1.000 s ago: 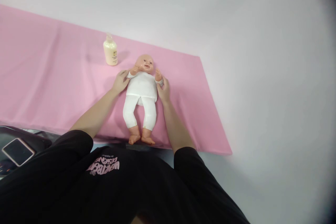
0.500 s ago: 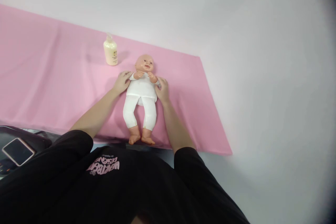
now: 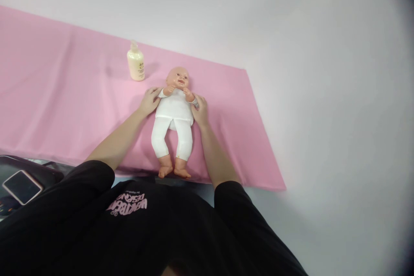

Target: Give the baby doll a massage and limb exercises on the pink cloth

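Note:
A baby doll (image 3: 175,114) in a white suit lies on its back on a pink cloth (image 3: 64,103), head away from me. My left hand (image 3: 149,100) grips the doll's arm on the left side, at the shoulder. My right hand (image 3: 200,111) holds the doll's other arm near the elbow. Both doll hands are folded in over its chest, under the chin. A cream lotion bottle (image 3: 136,63) with a pump stands upright just beyond my left hand.
The pink cloth covers a white table (image 3: 323,95) and ends right of the doll. A phone (image 3: 21,186) lies on a dark object at the lower left. My black shirt fills the bottom of the view.
The doll's arms, spread apart a second ago, have been pushed inward so its hands meet over the chest. My hands moved in slightly with them.

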{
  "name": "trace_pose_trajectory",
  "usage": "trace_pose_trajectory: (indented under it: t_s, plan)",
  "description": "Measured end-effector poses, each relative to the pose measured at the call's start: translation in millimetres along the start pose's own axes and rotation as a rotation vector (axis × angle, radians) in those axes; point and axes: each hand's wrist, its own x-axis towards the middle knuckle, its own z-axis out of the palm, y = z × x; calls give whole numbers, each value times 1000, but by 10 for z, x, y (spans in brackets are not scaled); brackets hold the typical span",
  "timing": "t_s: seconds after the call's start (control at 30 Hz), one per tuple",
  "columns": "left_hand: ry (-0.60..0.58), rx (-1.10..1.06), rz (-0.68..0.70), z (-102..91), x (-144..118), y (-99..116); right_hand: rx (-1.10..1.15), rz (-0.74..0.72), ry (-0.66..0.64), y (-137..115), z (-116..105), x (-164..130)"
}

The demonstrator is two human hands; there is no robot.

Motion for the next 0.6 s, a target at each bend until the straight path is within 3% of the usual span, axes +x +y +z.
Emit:
trace_pose_trajectory:
  t_s: [0.6]
  plan:
    - [-11, 51, 12, -13, -3, 17, 13, 24, 0, -20, 4, 6]
